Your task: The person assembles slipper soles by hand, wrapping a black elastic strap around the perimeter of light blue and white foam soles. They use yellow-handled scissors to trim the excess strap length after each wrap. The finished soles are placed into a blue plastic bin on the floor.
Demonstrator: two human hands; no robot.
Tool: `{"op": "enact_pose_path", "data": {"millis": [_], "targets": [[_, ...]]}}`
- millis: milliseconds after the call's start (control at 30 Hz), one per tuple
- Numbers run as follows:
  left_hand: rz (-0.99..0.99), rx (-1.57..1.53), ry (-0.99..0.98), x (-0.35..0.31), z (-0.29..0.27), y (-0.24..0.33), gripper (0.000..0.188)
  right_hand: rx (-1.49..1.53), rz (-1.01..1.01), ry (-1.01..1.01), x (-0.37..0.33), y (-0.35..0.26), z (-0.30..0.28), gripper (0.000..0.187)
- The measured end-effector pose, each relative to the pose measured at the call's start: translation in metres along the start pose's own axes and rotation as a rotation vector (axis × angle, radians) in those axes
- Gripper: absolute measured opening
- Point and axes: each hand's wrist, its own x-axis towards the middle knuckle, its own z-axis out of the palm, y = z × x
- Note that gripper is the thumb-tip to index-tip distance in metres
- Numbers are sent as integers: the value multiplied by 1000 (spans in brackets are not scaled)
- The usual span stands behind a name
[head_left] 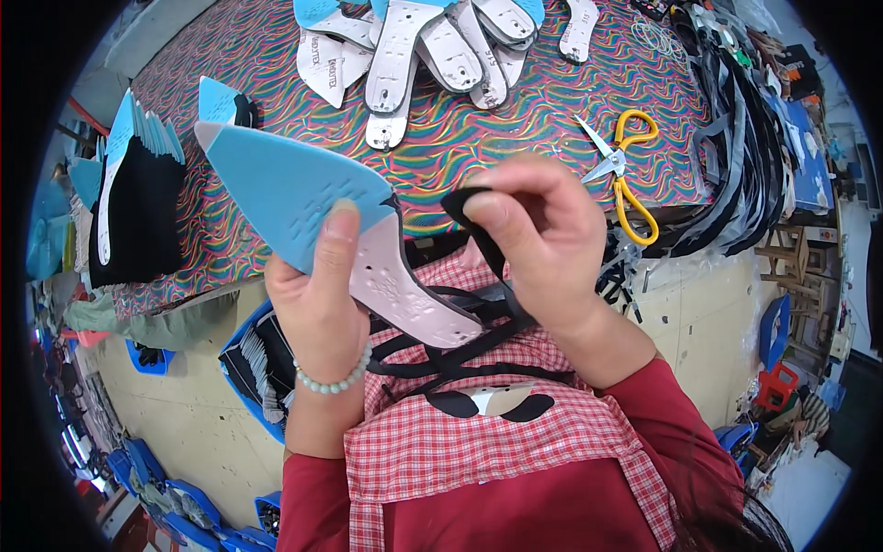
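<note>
My left hand (317, 294) grips a shoe insole (303, 189) with a pointed light-blue front and a narrow, pale pink-white heel part. Its thumb presses on the blue face, and the tip points to the upper left. Between the thumb and bent fingers of my right hand (547, 239) is pinched a black strip (487, 235), its top end showing above the thumb. The strip hangs down toward more black straps lying over my lap; whether it joins the insole's dark edge I cannot tell. A beaded bracelet (333, 375) circles my left wrist.
Yellow-handled scissors (618, 164) lie spread on the patterned tablecloth (248, 55). Several more insoles (395, 69) are heaped at the table's far side. A stack of blue-and-black pieces (138, 198) stands at left. Black straps (727, 184) hang off the right edge; a blue crate (262, 368) sits below.
</note>
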Motion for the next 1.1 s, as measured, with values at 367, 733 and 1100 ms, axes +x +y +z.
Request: {"op": "enact_pose_path", "data": {"millis": [367, 733, 1100], "targets": [[-18, 19, -47, 1, 3, -7, 16, 350, 393, -37, 5, 18, 11, 15], [145, 626, -375, 27, 3, 41, 38, -529, -194, -482, 37, -11, -5, 17], [123, -69, -382, 24, -4, 21, 53, 125, 100, -228, -6, 19, 18, 24]]}}
